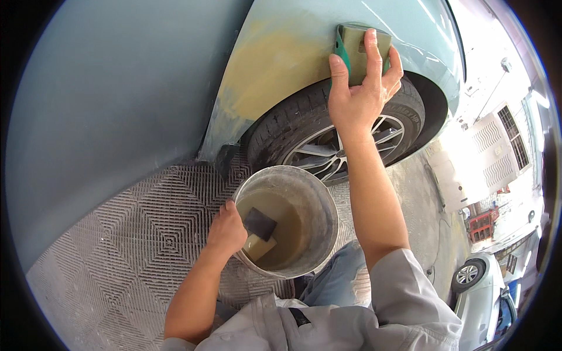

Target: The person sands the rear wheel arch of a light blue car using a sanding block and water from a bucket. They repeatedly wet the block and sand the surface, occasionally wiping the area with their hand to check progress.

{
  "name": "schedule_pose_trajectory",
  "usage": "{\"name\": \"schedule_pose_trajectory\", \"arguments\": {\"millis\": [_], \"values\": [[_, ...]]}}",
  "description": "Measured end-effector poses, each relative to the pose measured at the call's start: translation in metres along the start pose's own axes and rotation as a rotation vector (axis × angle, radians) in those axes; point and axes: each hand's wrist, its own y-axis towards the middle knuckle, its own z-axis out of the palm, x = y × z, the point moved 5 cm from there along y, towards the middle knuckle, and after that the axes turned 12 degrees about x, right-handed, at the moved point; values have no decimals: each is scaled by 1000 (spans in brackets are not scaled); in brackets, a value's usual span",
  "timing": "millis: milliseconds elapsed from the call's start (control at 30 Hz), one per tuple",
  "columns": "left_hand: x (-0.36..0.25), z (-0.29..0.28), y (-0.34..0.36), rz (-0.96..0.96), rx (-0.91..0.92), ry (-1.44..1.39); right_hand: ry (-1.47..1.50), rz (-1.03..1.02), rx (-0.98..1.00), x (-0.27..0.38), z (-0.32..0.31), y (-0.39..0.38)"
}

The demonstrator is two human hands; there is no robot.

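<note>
My right hand [364,93] is closed over a tan sanding block [353,36] with green sides, thumb on its left side and fingers across its face. The block lies against the blue-grey car fender [316,23], above the wheel arch. To its left a yellowish-tan patch [269,61] with blurred edges covers part of the fender. My left hand [227,231] grips the left rim of a worn bucket [329,205] with its fingers. Murky water [287,237] stands in the bucket, with a dark square pad [260,223] and a pale yellowish block [257,248] in it.
The tyre [293,117] and spoked wheel [339,153] stand just beyond the bucket. A blue-grey car door [117,105] fills the left side. Patterned grating [134,245] covers the floor. A silver car [483,298] is parked at the lower right, near a red rack [483,225].
</note>
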Motion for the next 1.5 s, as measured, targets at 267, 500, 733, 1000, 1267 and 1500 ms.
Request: {"name": "schedule_pose_trajectory", "arguments": {"millis": [267,500,733,1000,1267,1500], "values": [[2,2,5,-6,26,-19,-87,-307,279,76,51,-80],[3,3,4,10,8,1,13,-82,110,40,15,-4],[4,7,7,23,14,-3,-130,-432,243,94,42,-57],[3,4,2,65,-59,43,-32,-130,86,62,28,2],[2,4,4,36,-24,40,-115,-416,379,94,38,-33],[7,8,5,35,-34,40,8,-134,103,66,38,-6]]}}
